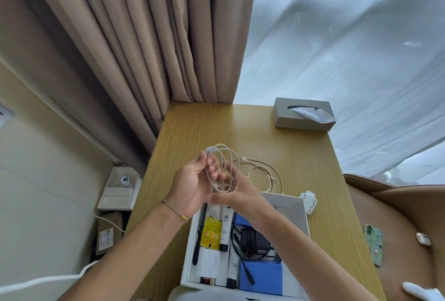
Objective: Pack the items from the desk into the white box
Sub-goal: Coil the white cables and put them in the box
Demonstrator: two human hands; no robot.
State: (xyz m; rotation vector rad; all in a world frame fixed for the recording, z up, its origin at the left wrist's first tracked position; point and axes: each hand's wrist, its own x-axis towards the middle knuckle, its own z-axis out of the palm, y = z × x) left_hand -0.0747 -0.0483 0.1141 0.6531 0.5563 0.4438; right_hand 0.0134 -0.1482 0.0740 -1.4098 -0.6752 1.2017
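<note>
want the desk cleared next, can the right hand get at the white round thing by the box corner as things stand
Probably not yet: the right hand and left hand are both busy with the coiled cable. The path to the white round gadget looks clear.

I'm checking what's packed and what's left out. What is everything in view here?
White box: 1, white, near desk edge.
Comb: 1, black, box's left side.
Yellow packet: 1, yellow, in box.
Tubes: 2, white with black caps, in box.
Black adapter: 1, black, corded, in box.
Blue boxes: 2, blue, in box.
Coiled cable: 1, beige, held above box.
Loose cable: 1, beige, on desk.
White plug: 1, white, beside box.
Tissue box: 1, grey, far right corner.
Phone: 1, green patterned case, on brown seat.
Desk: 1, wood.
Left hand: gripping coil.
Right hand: supporting coil.
</note>
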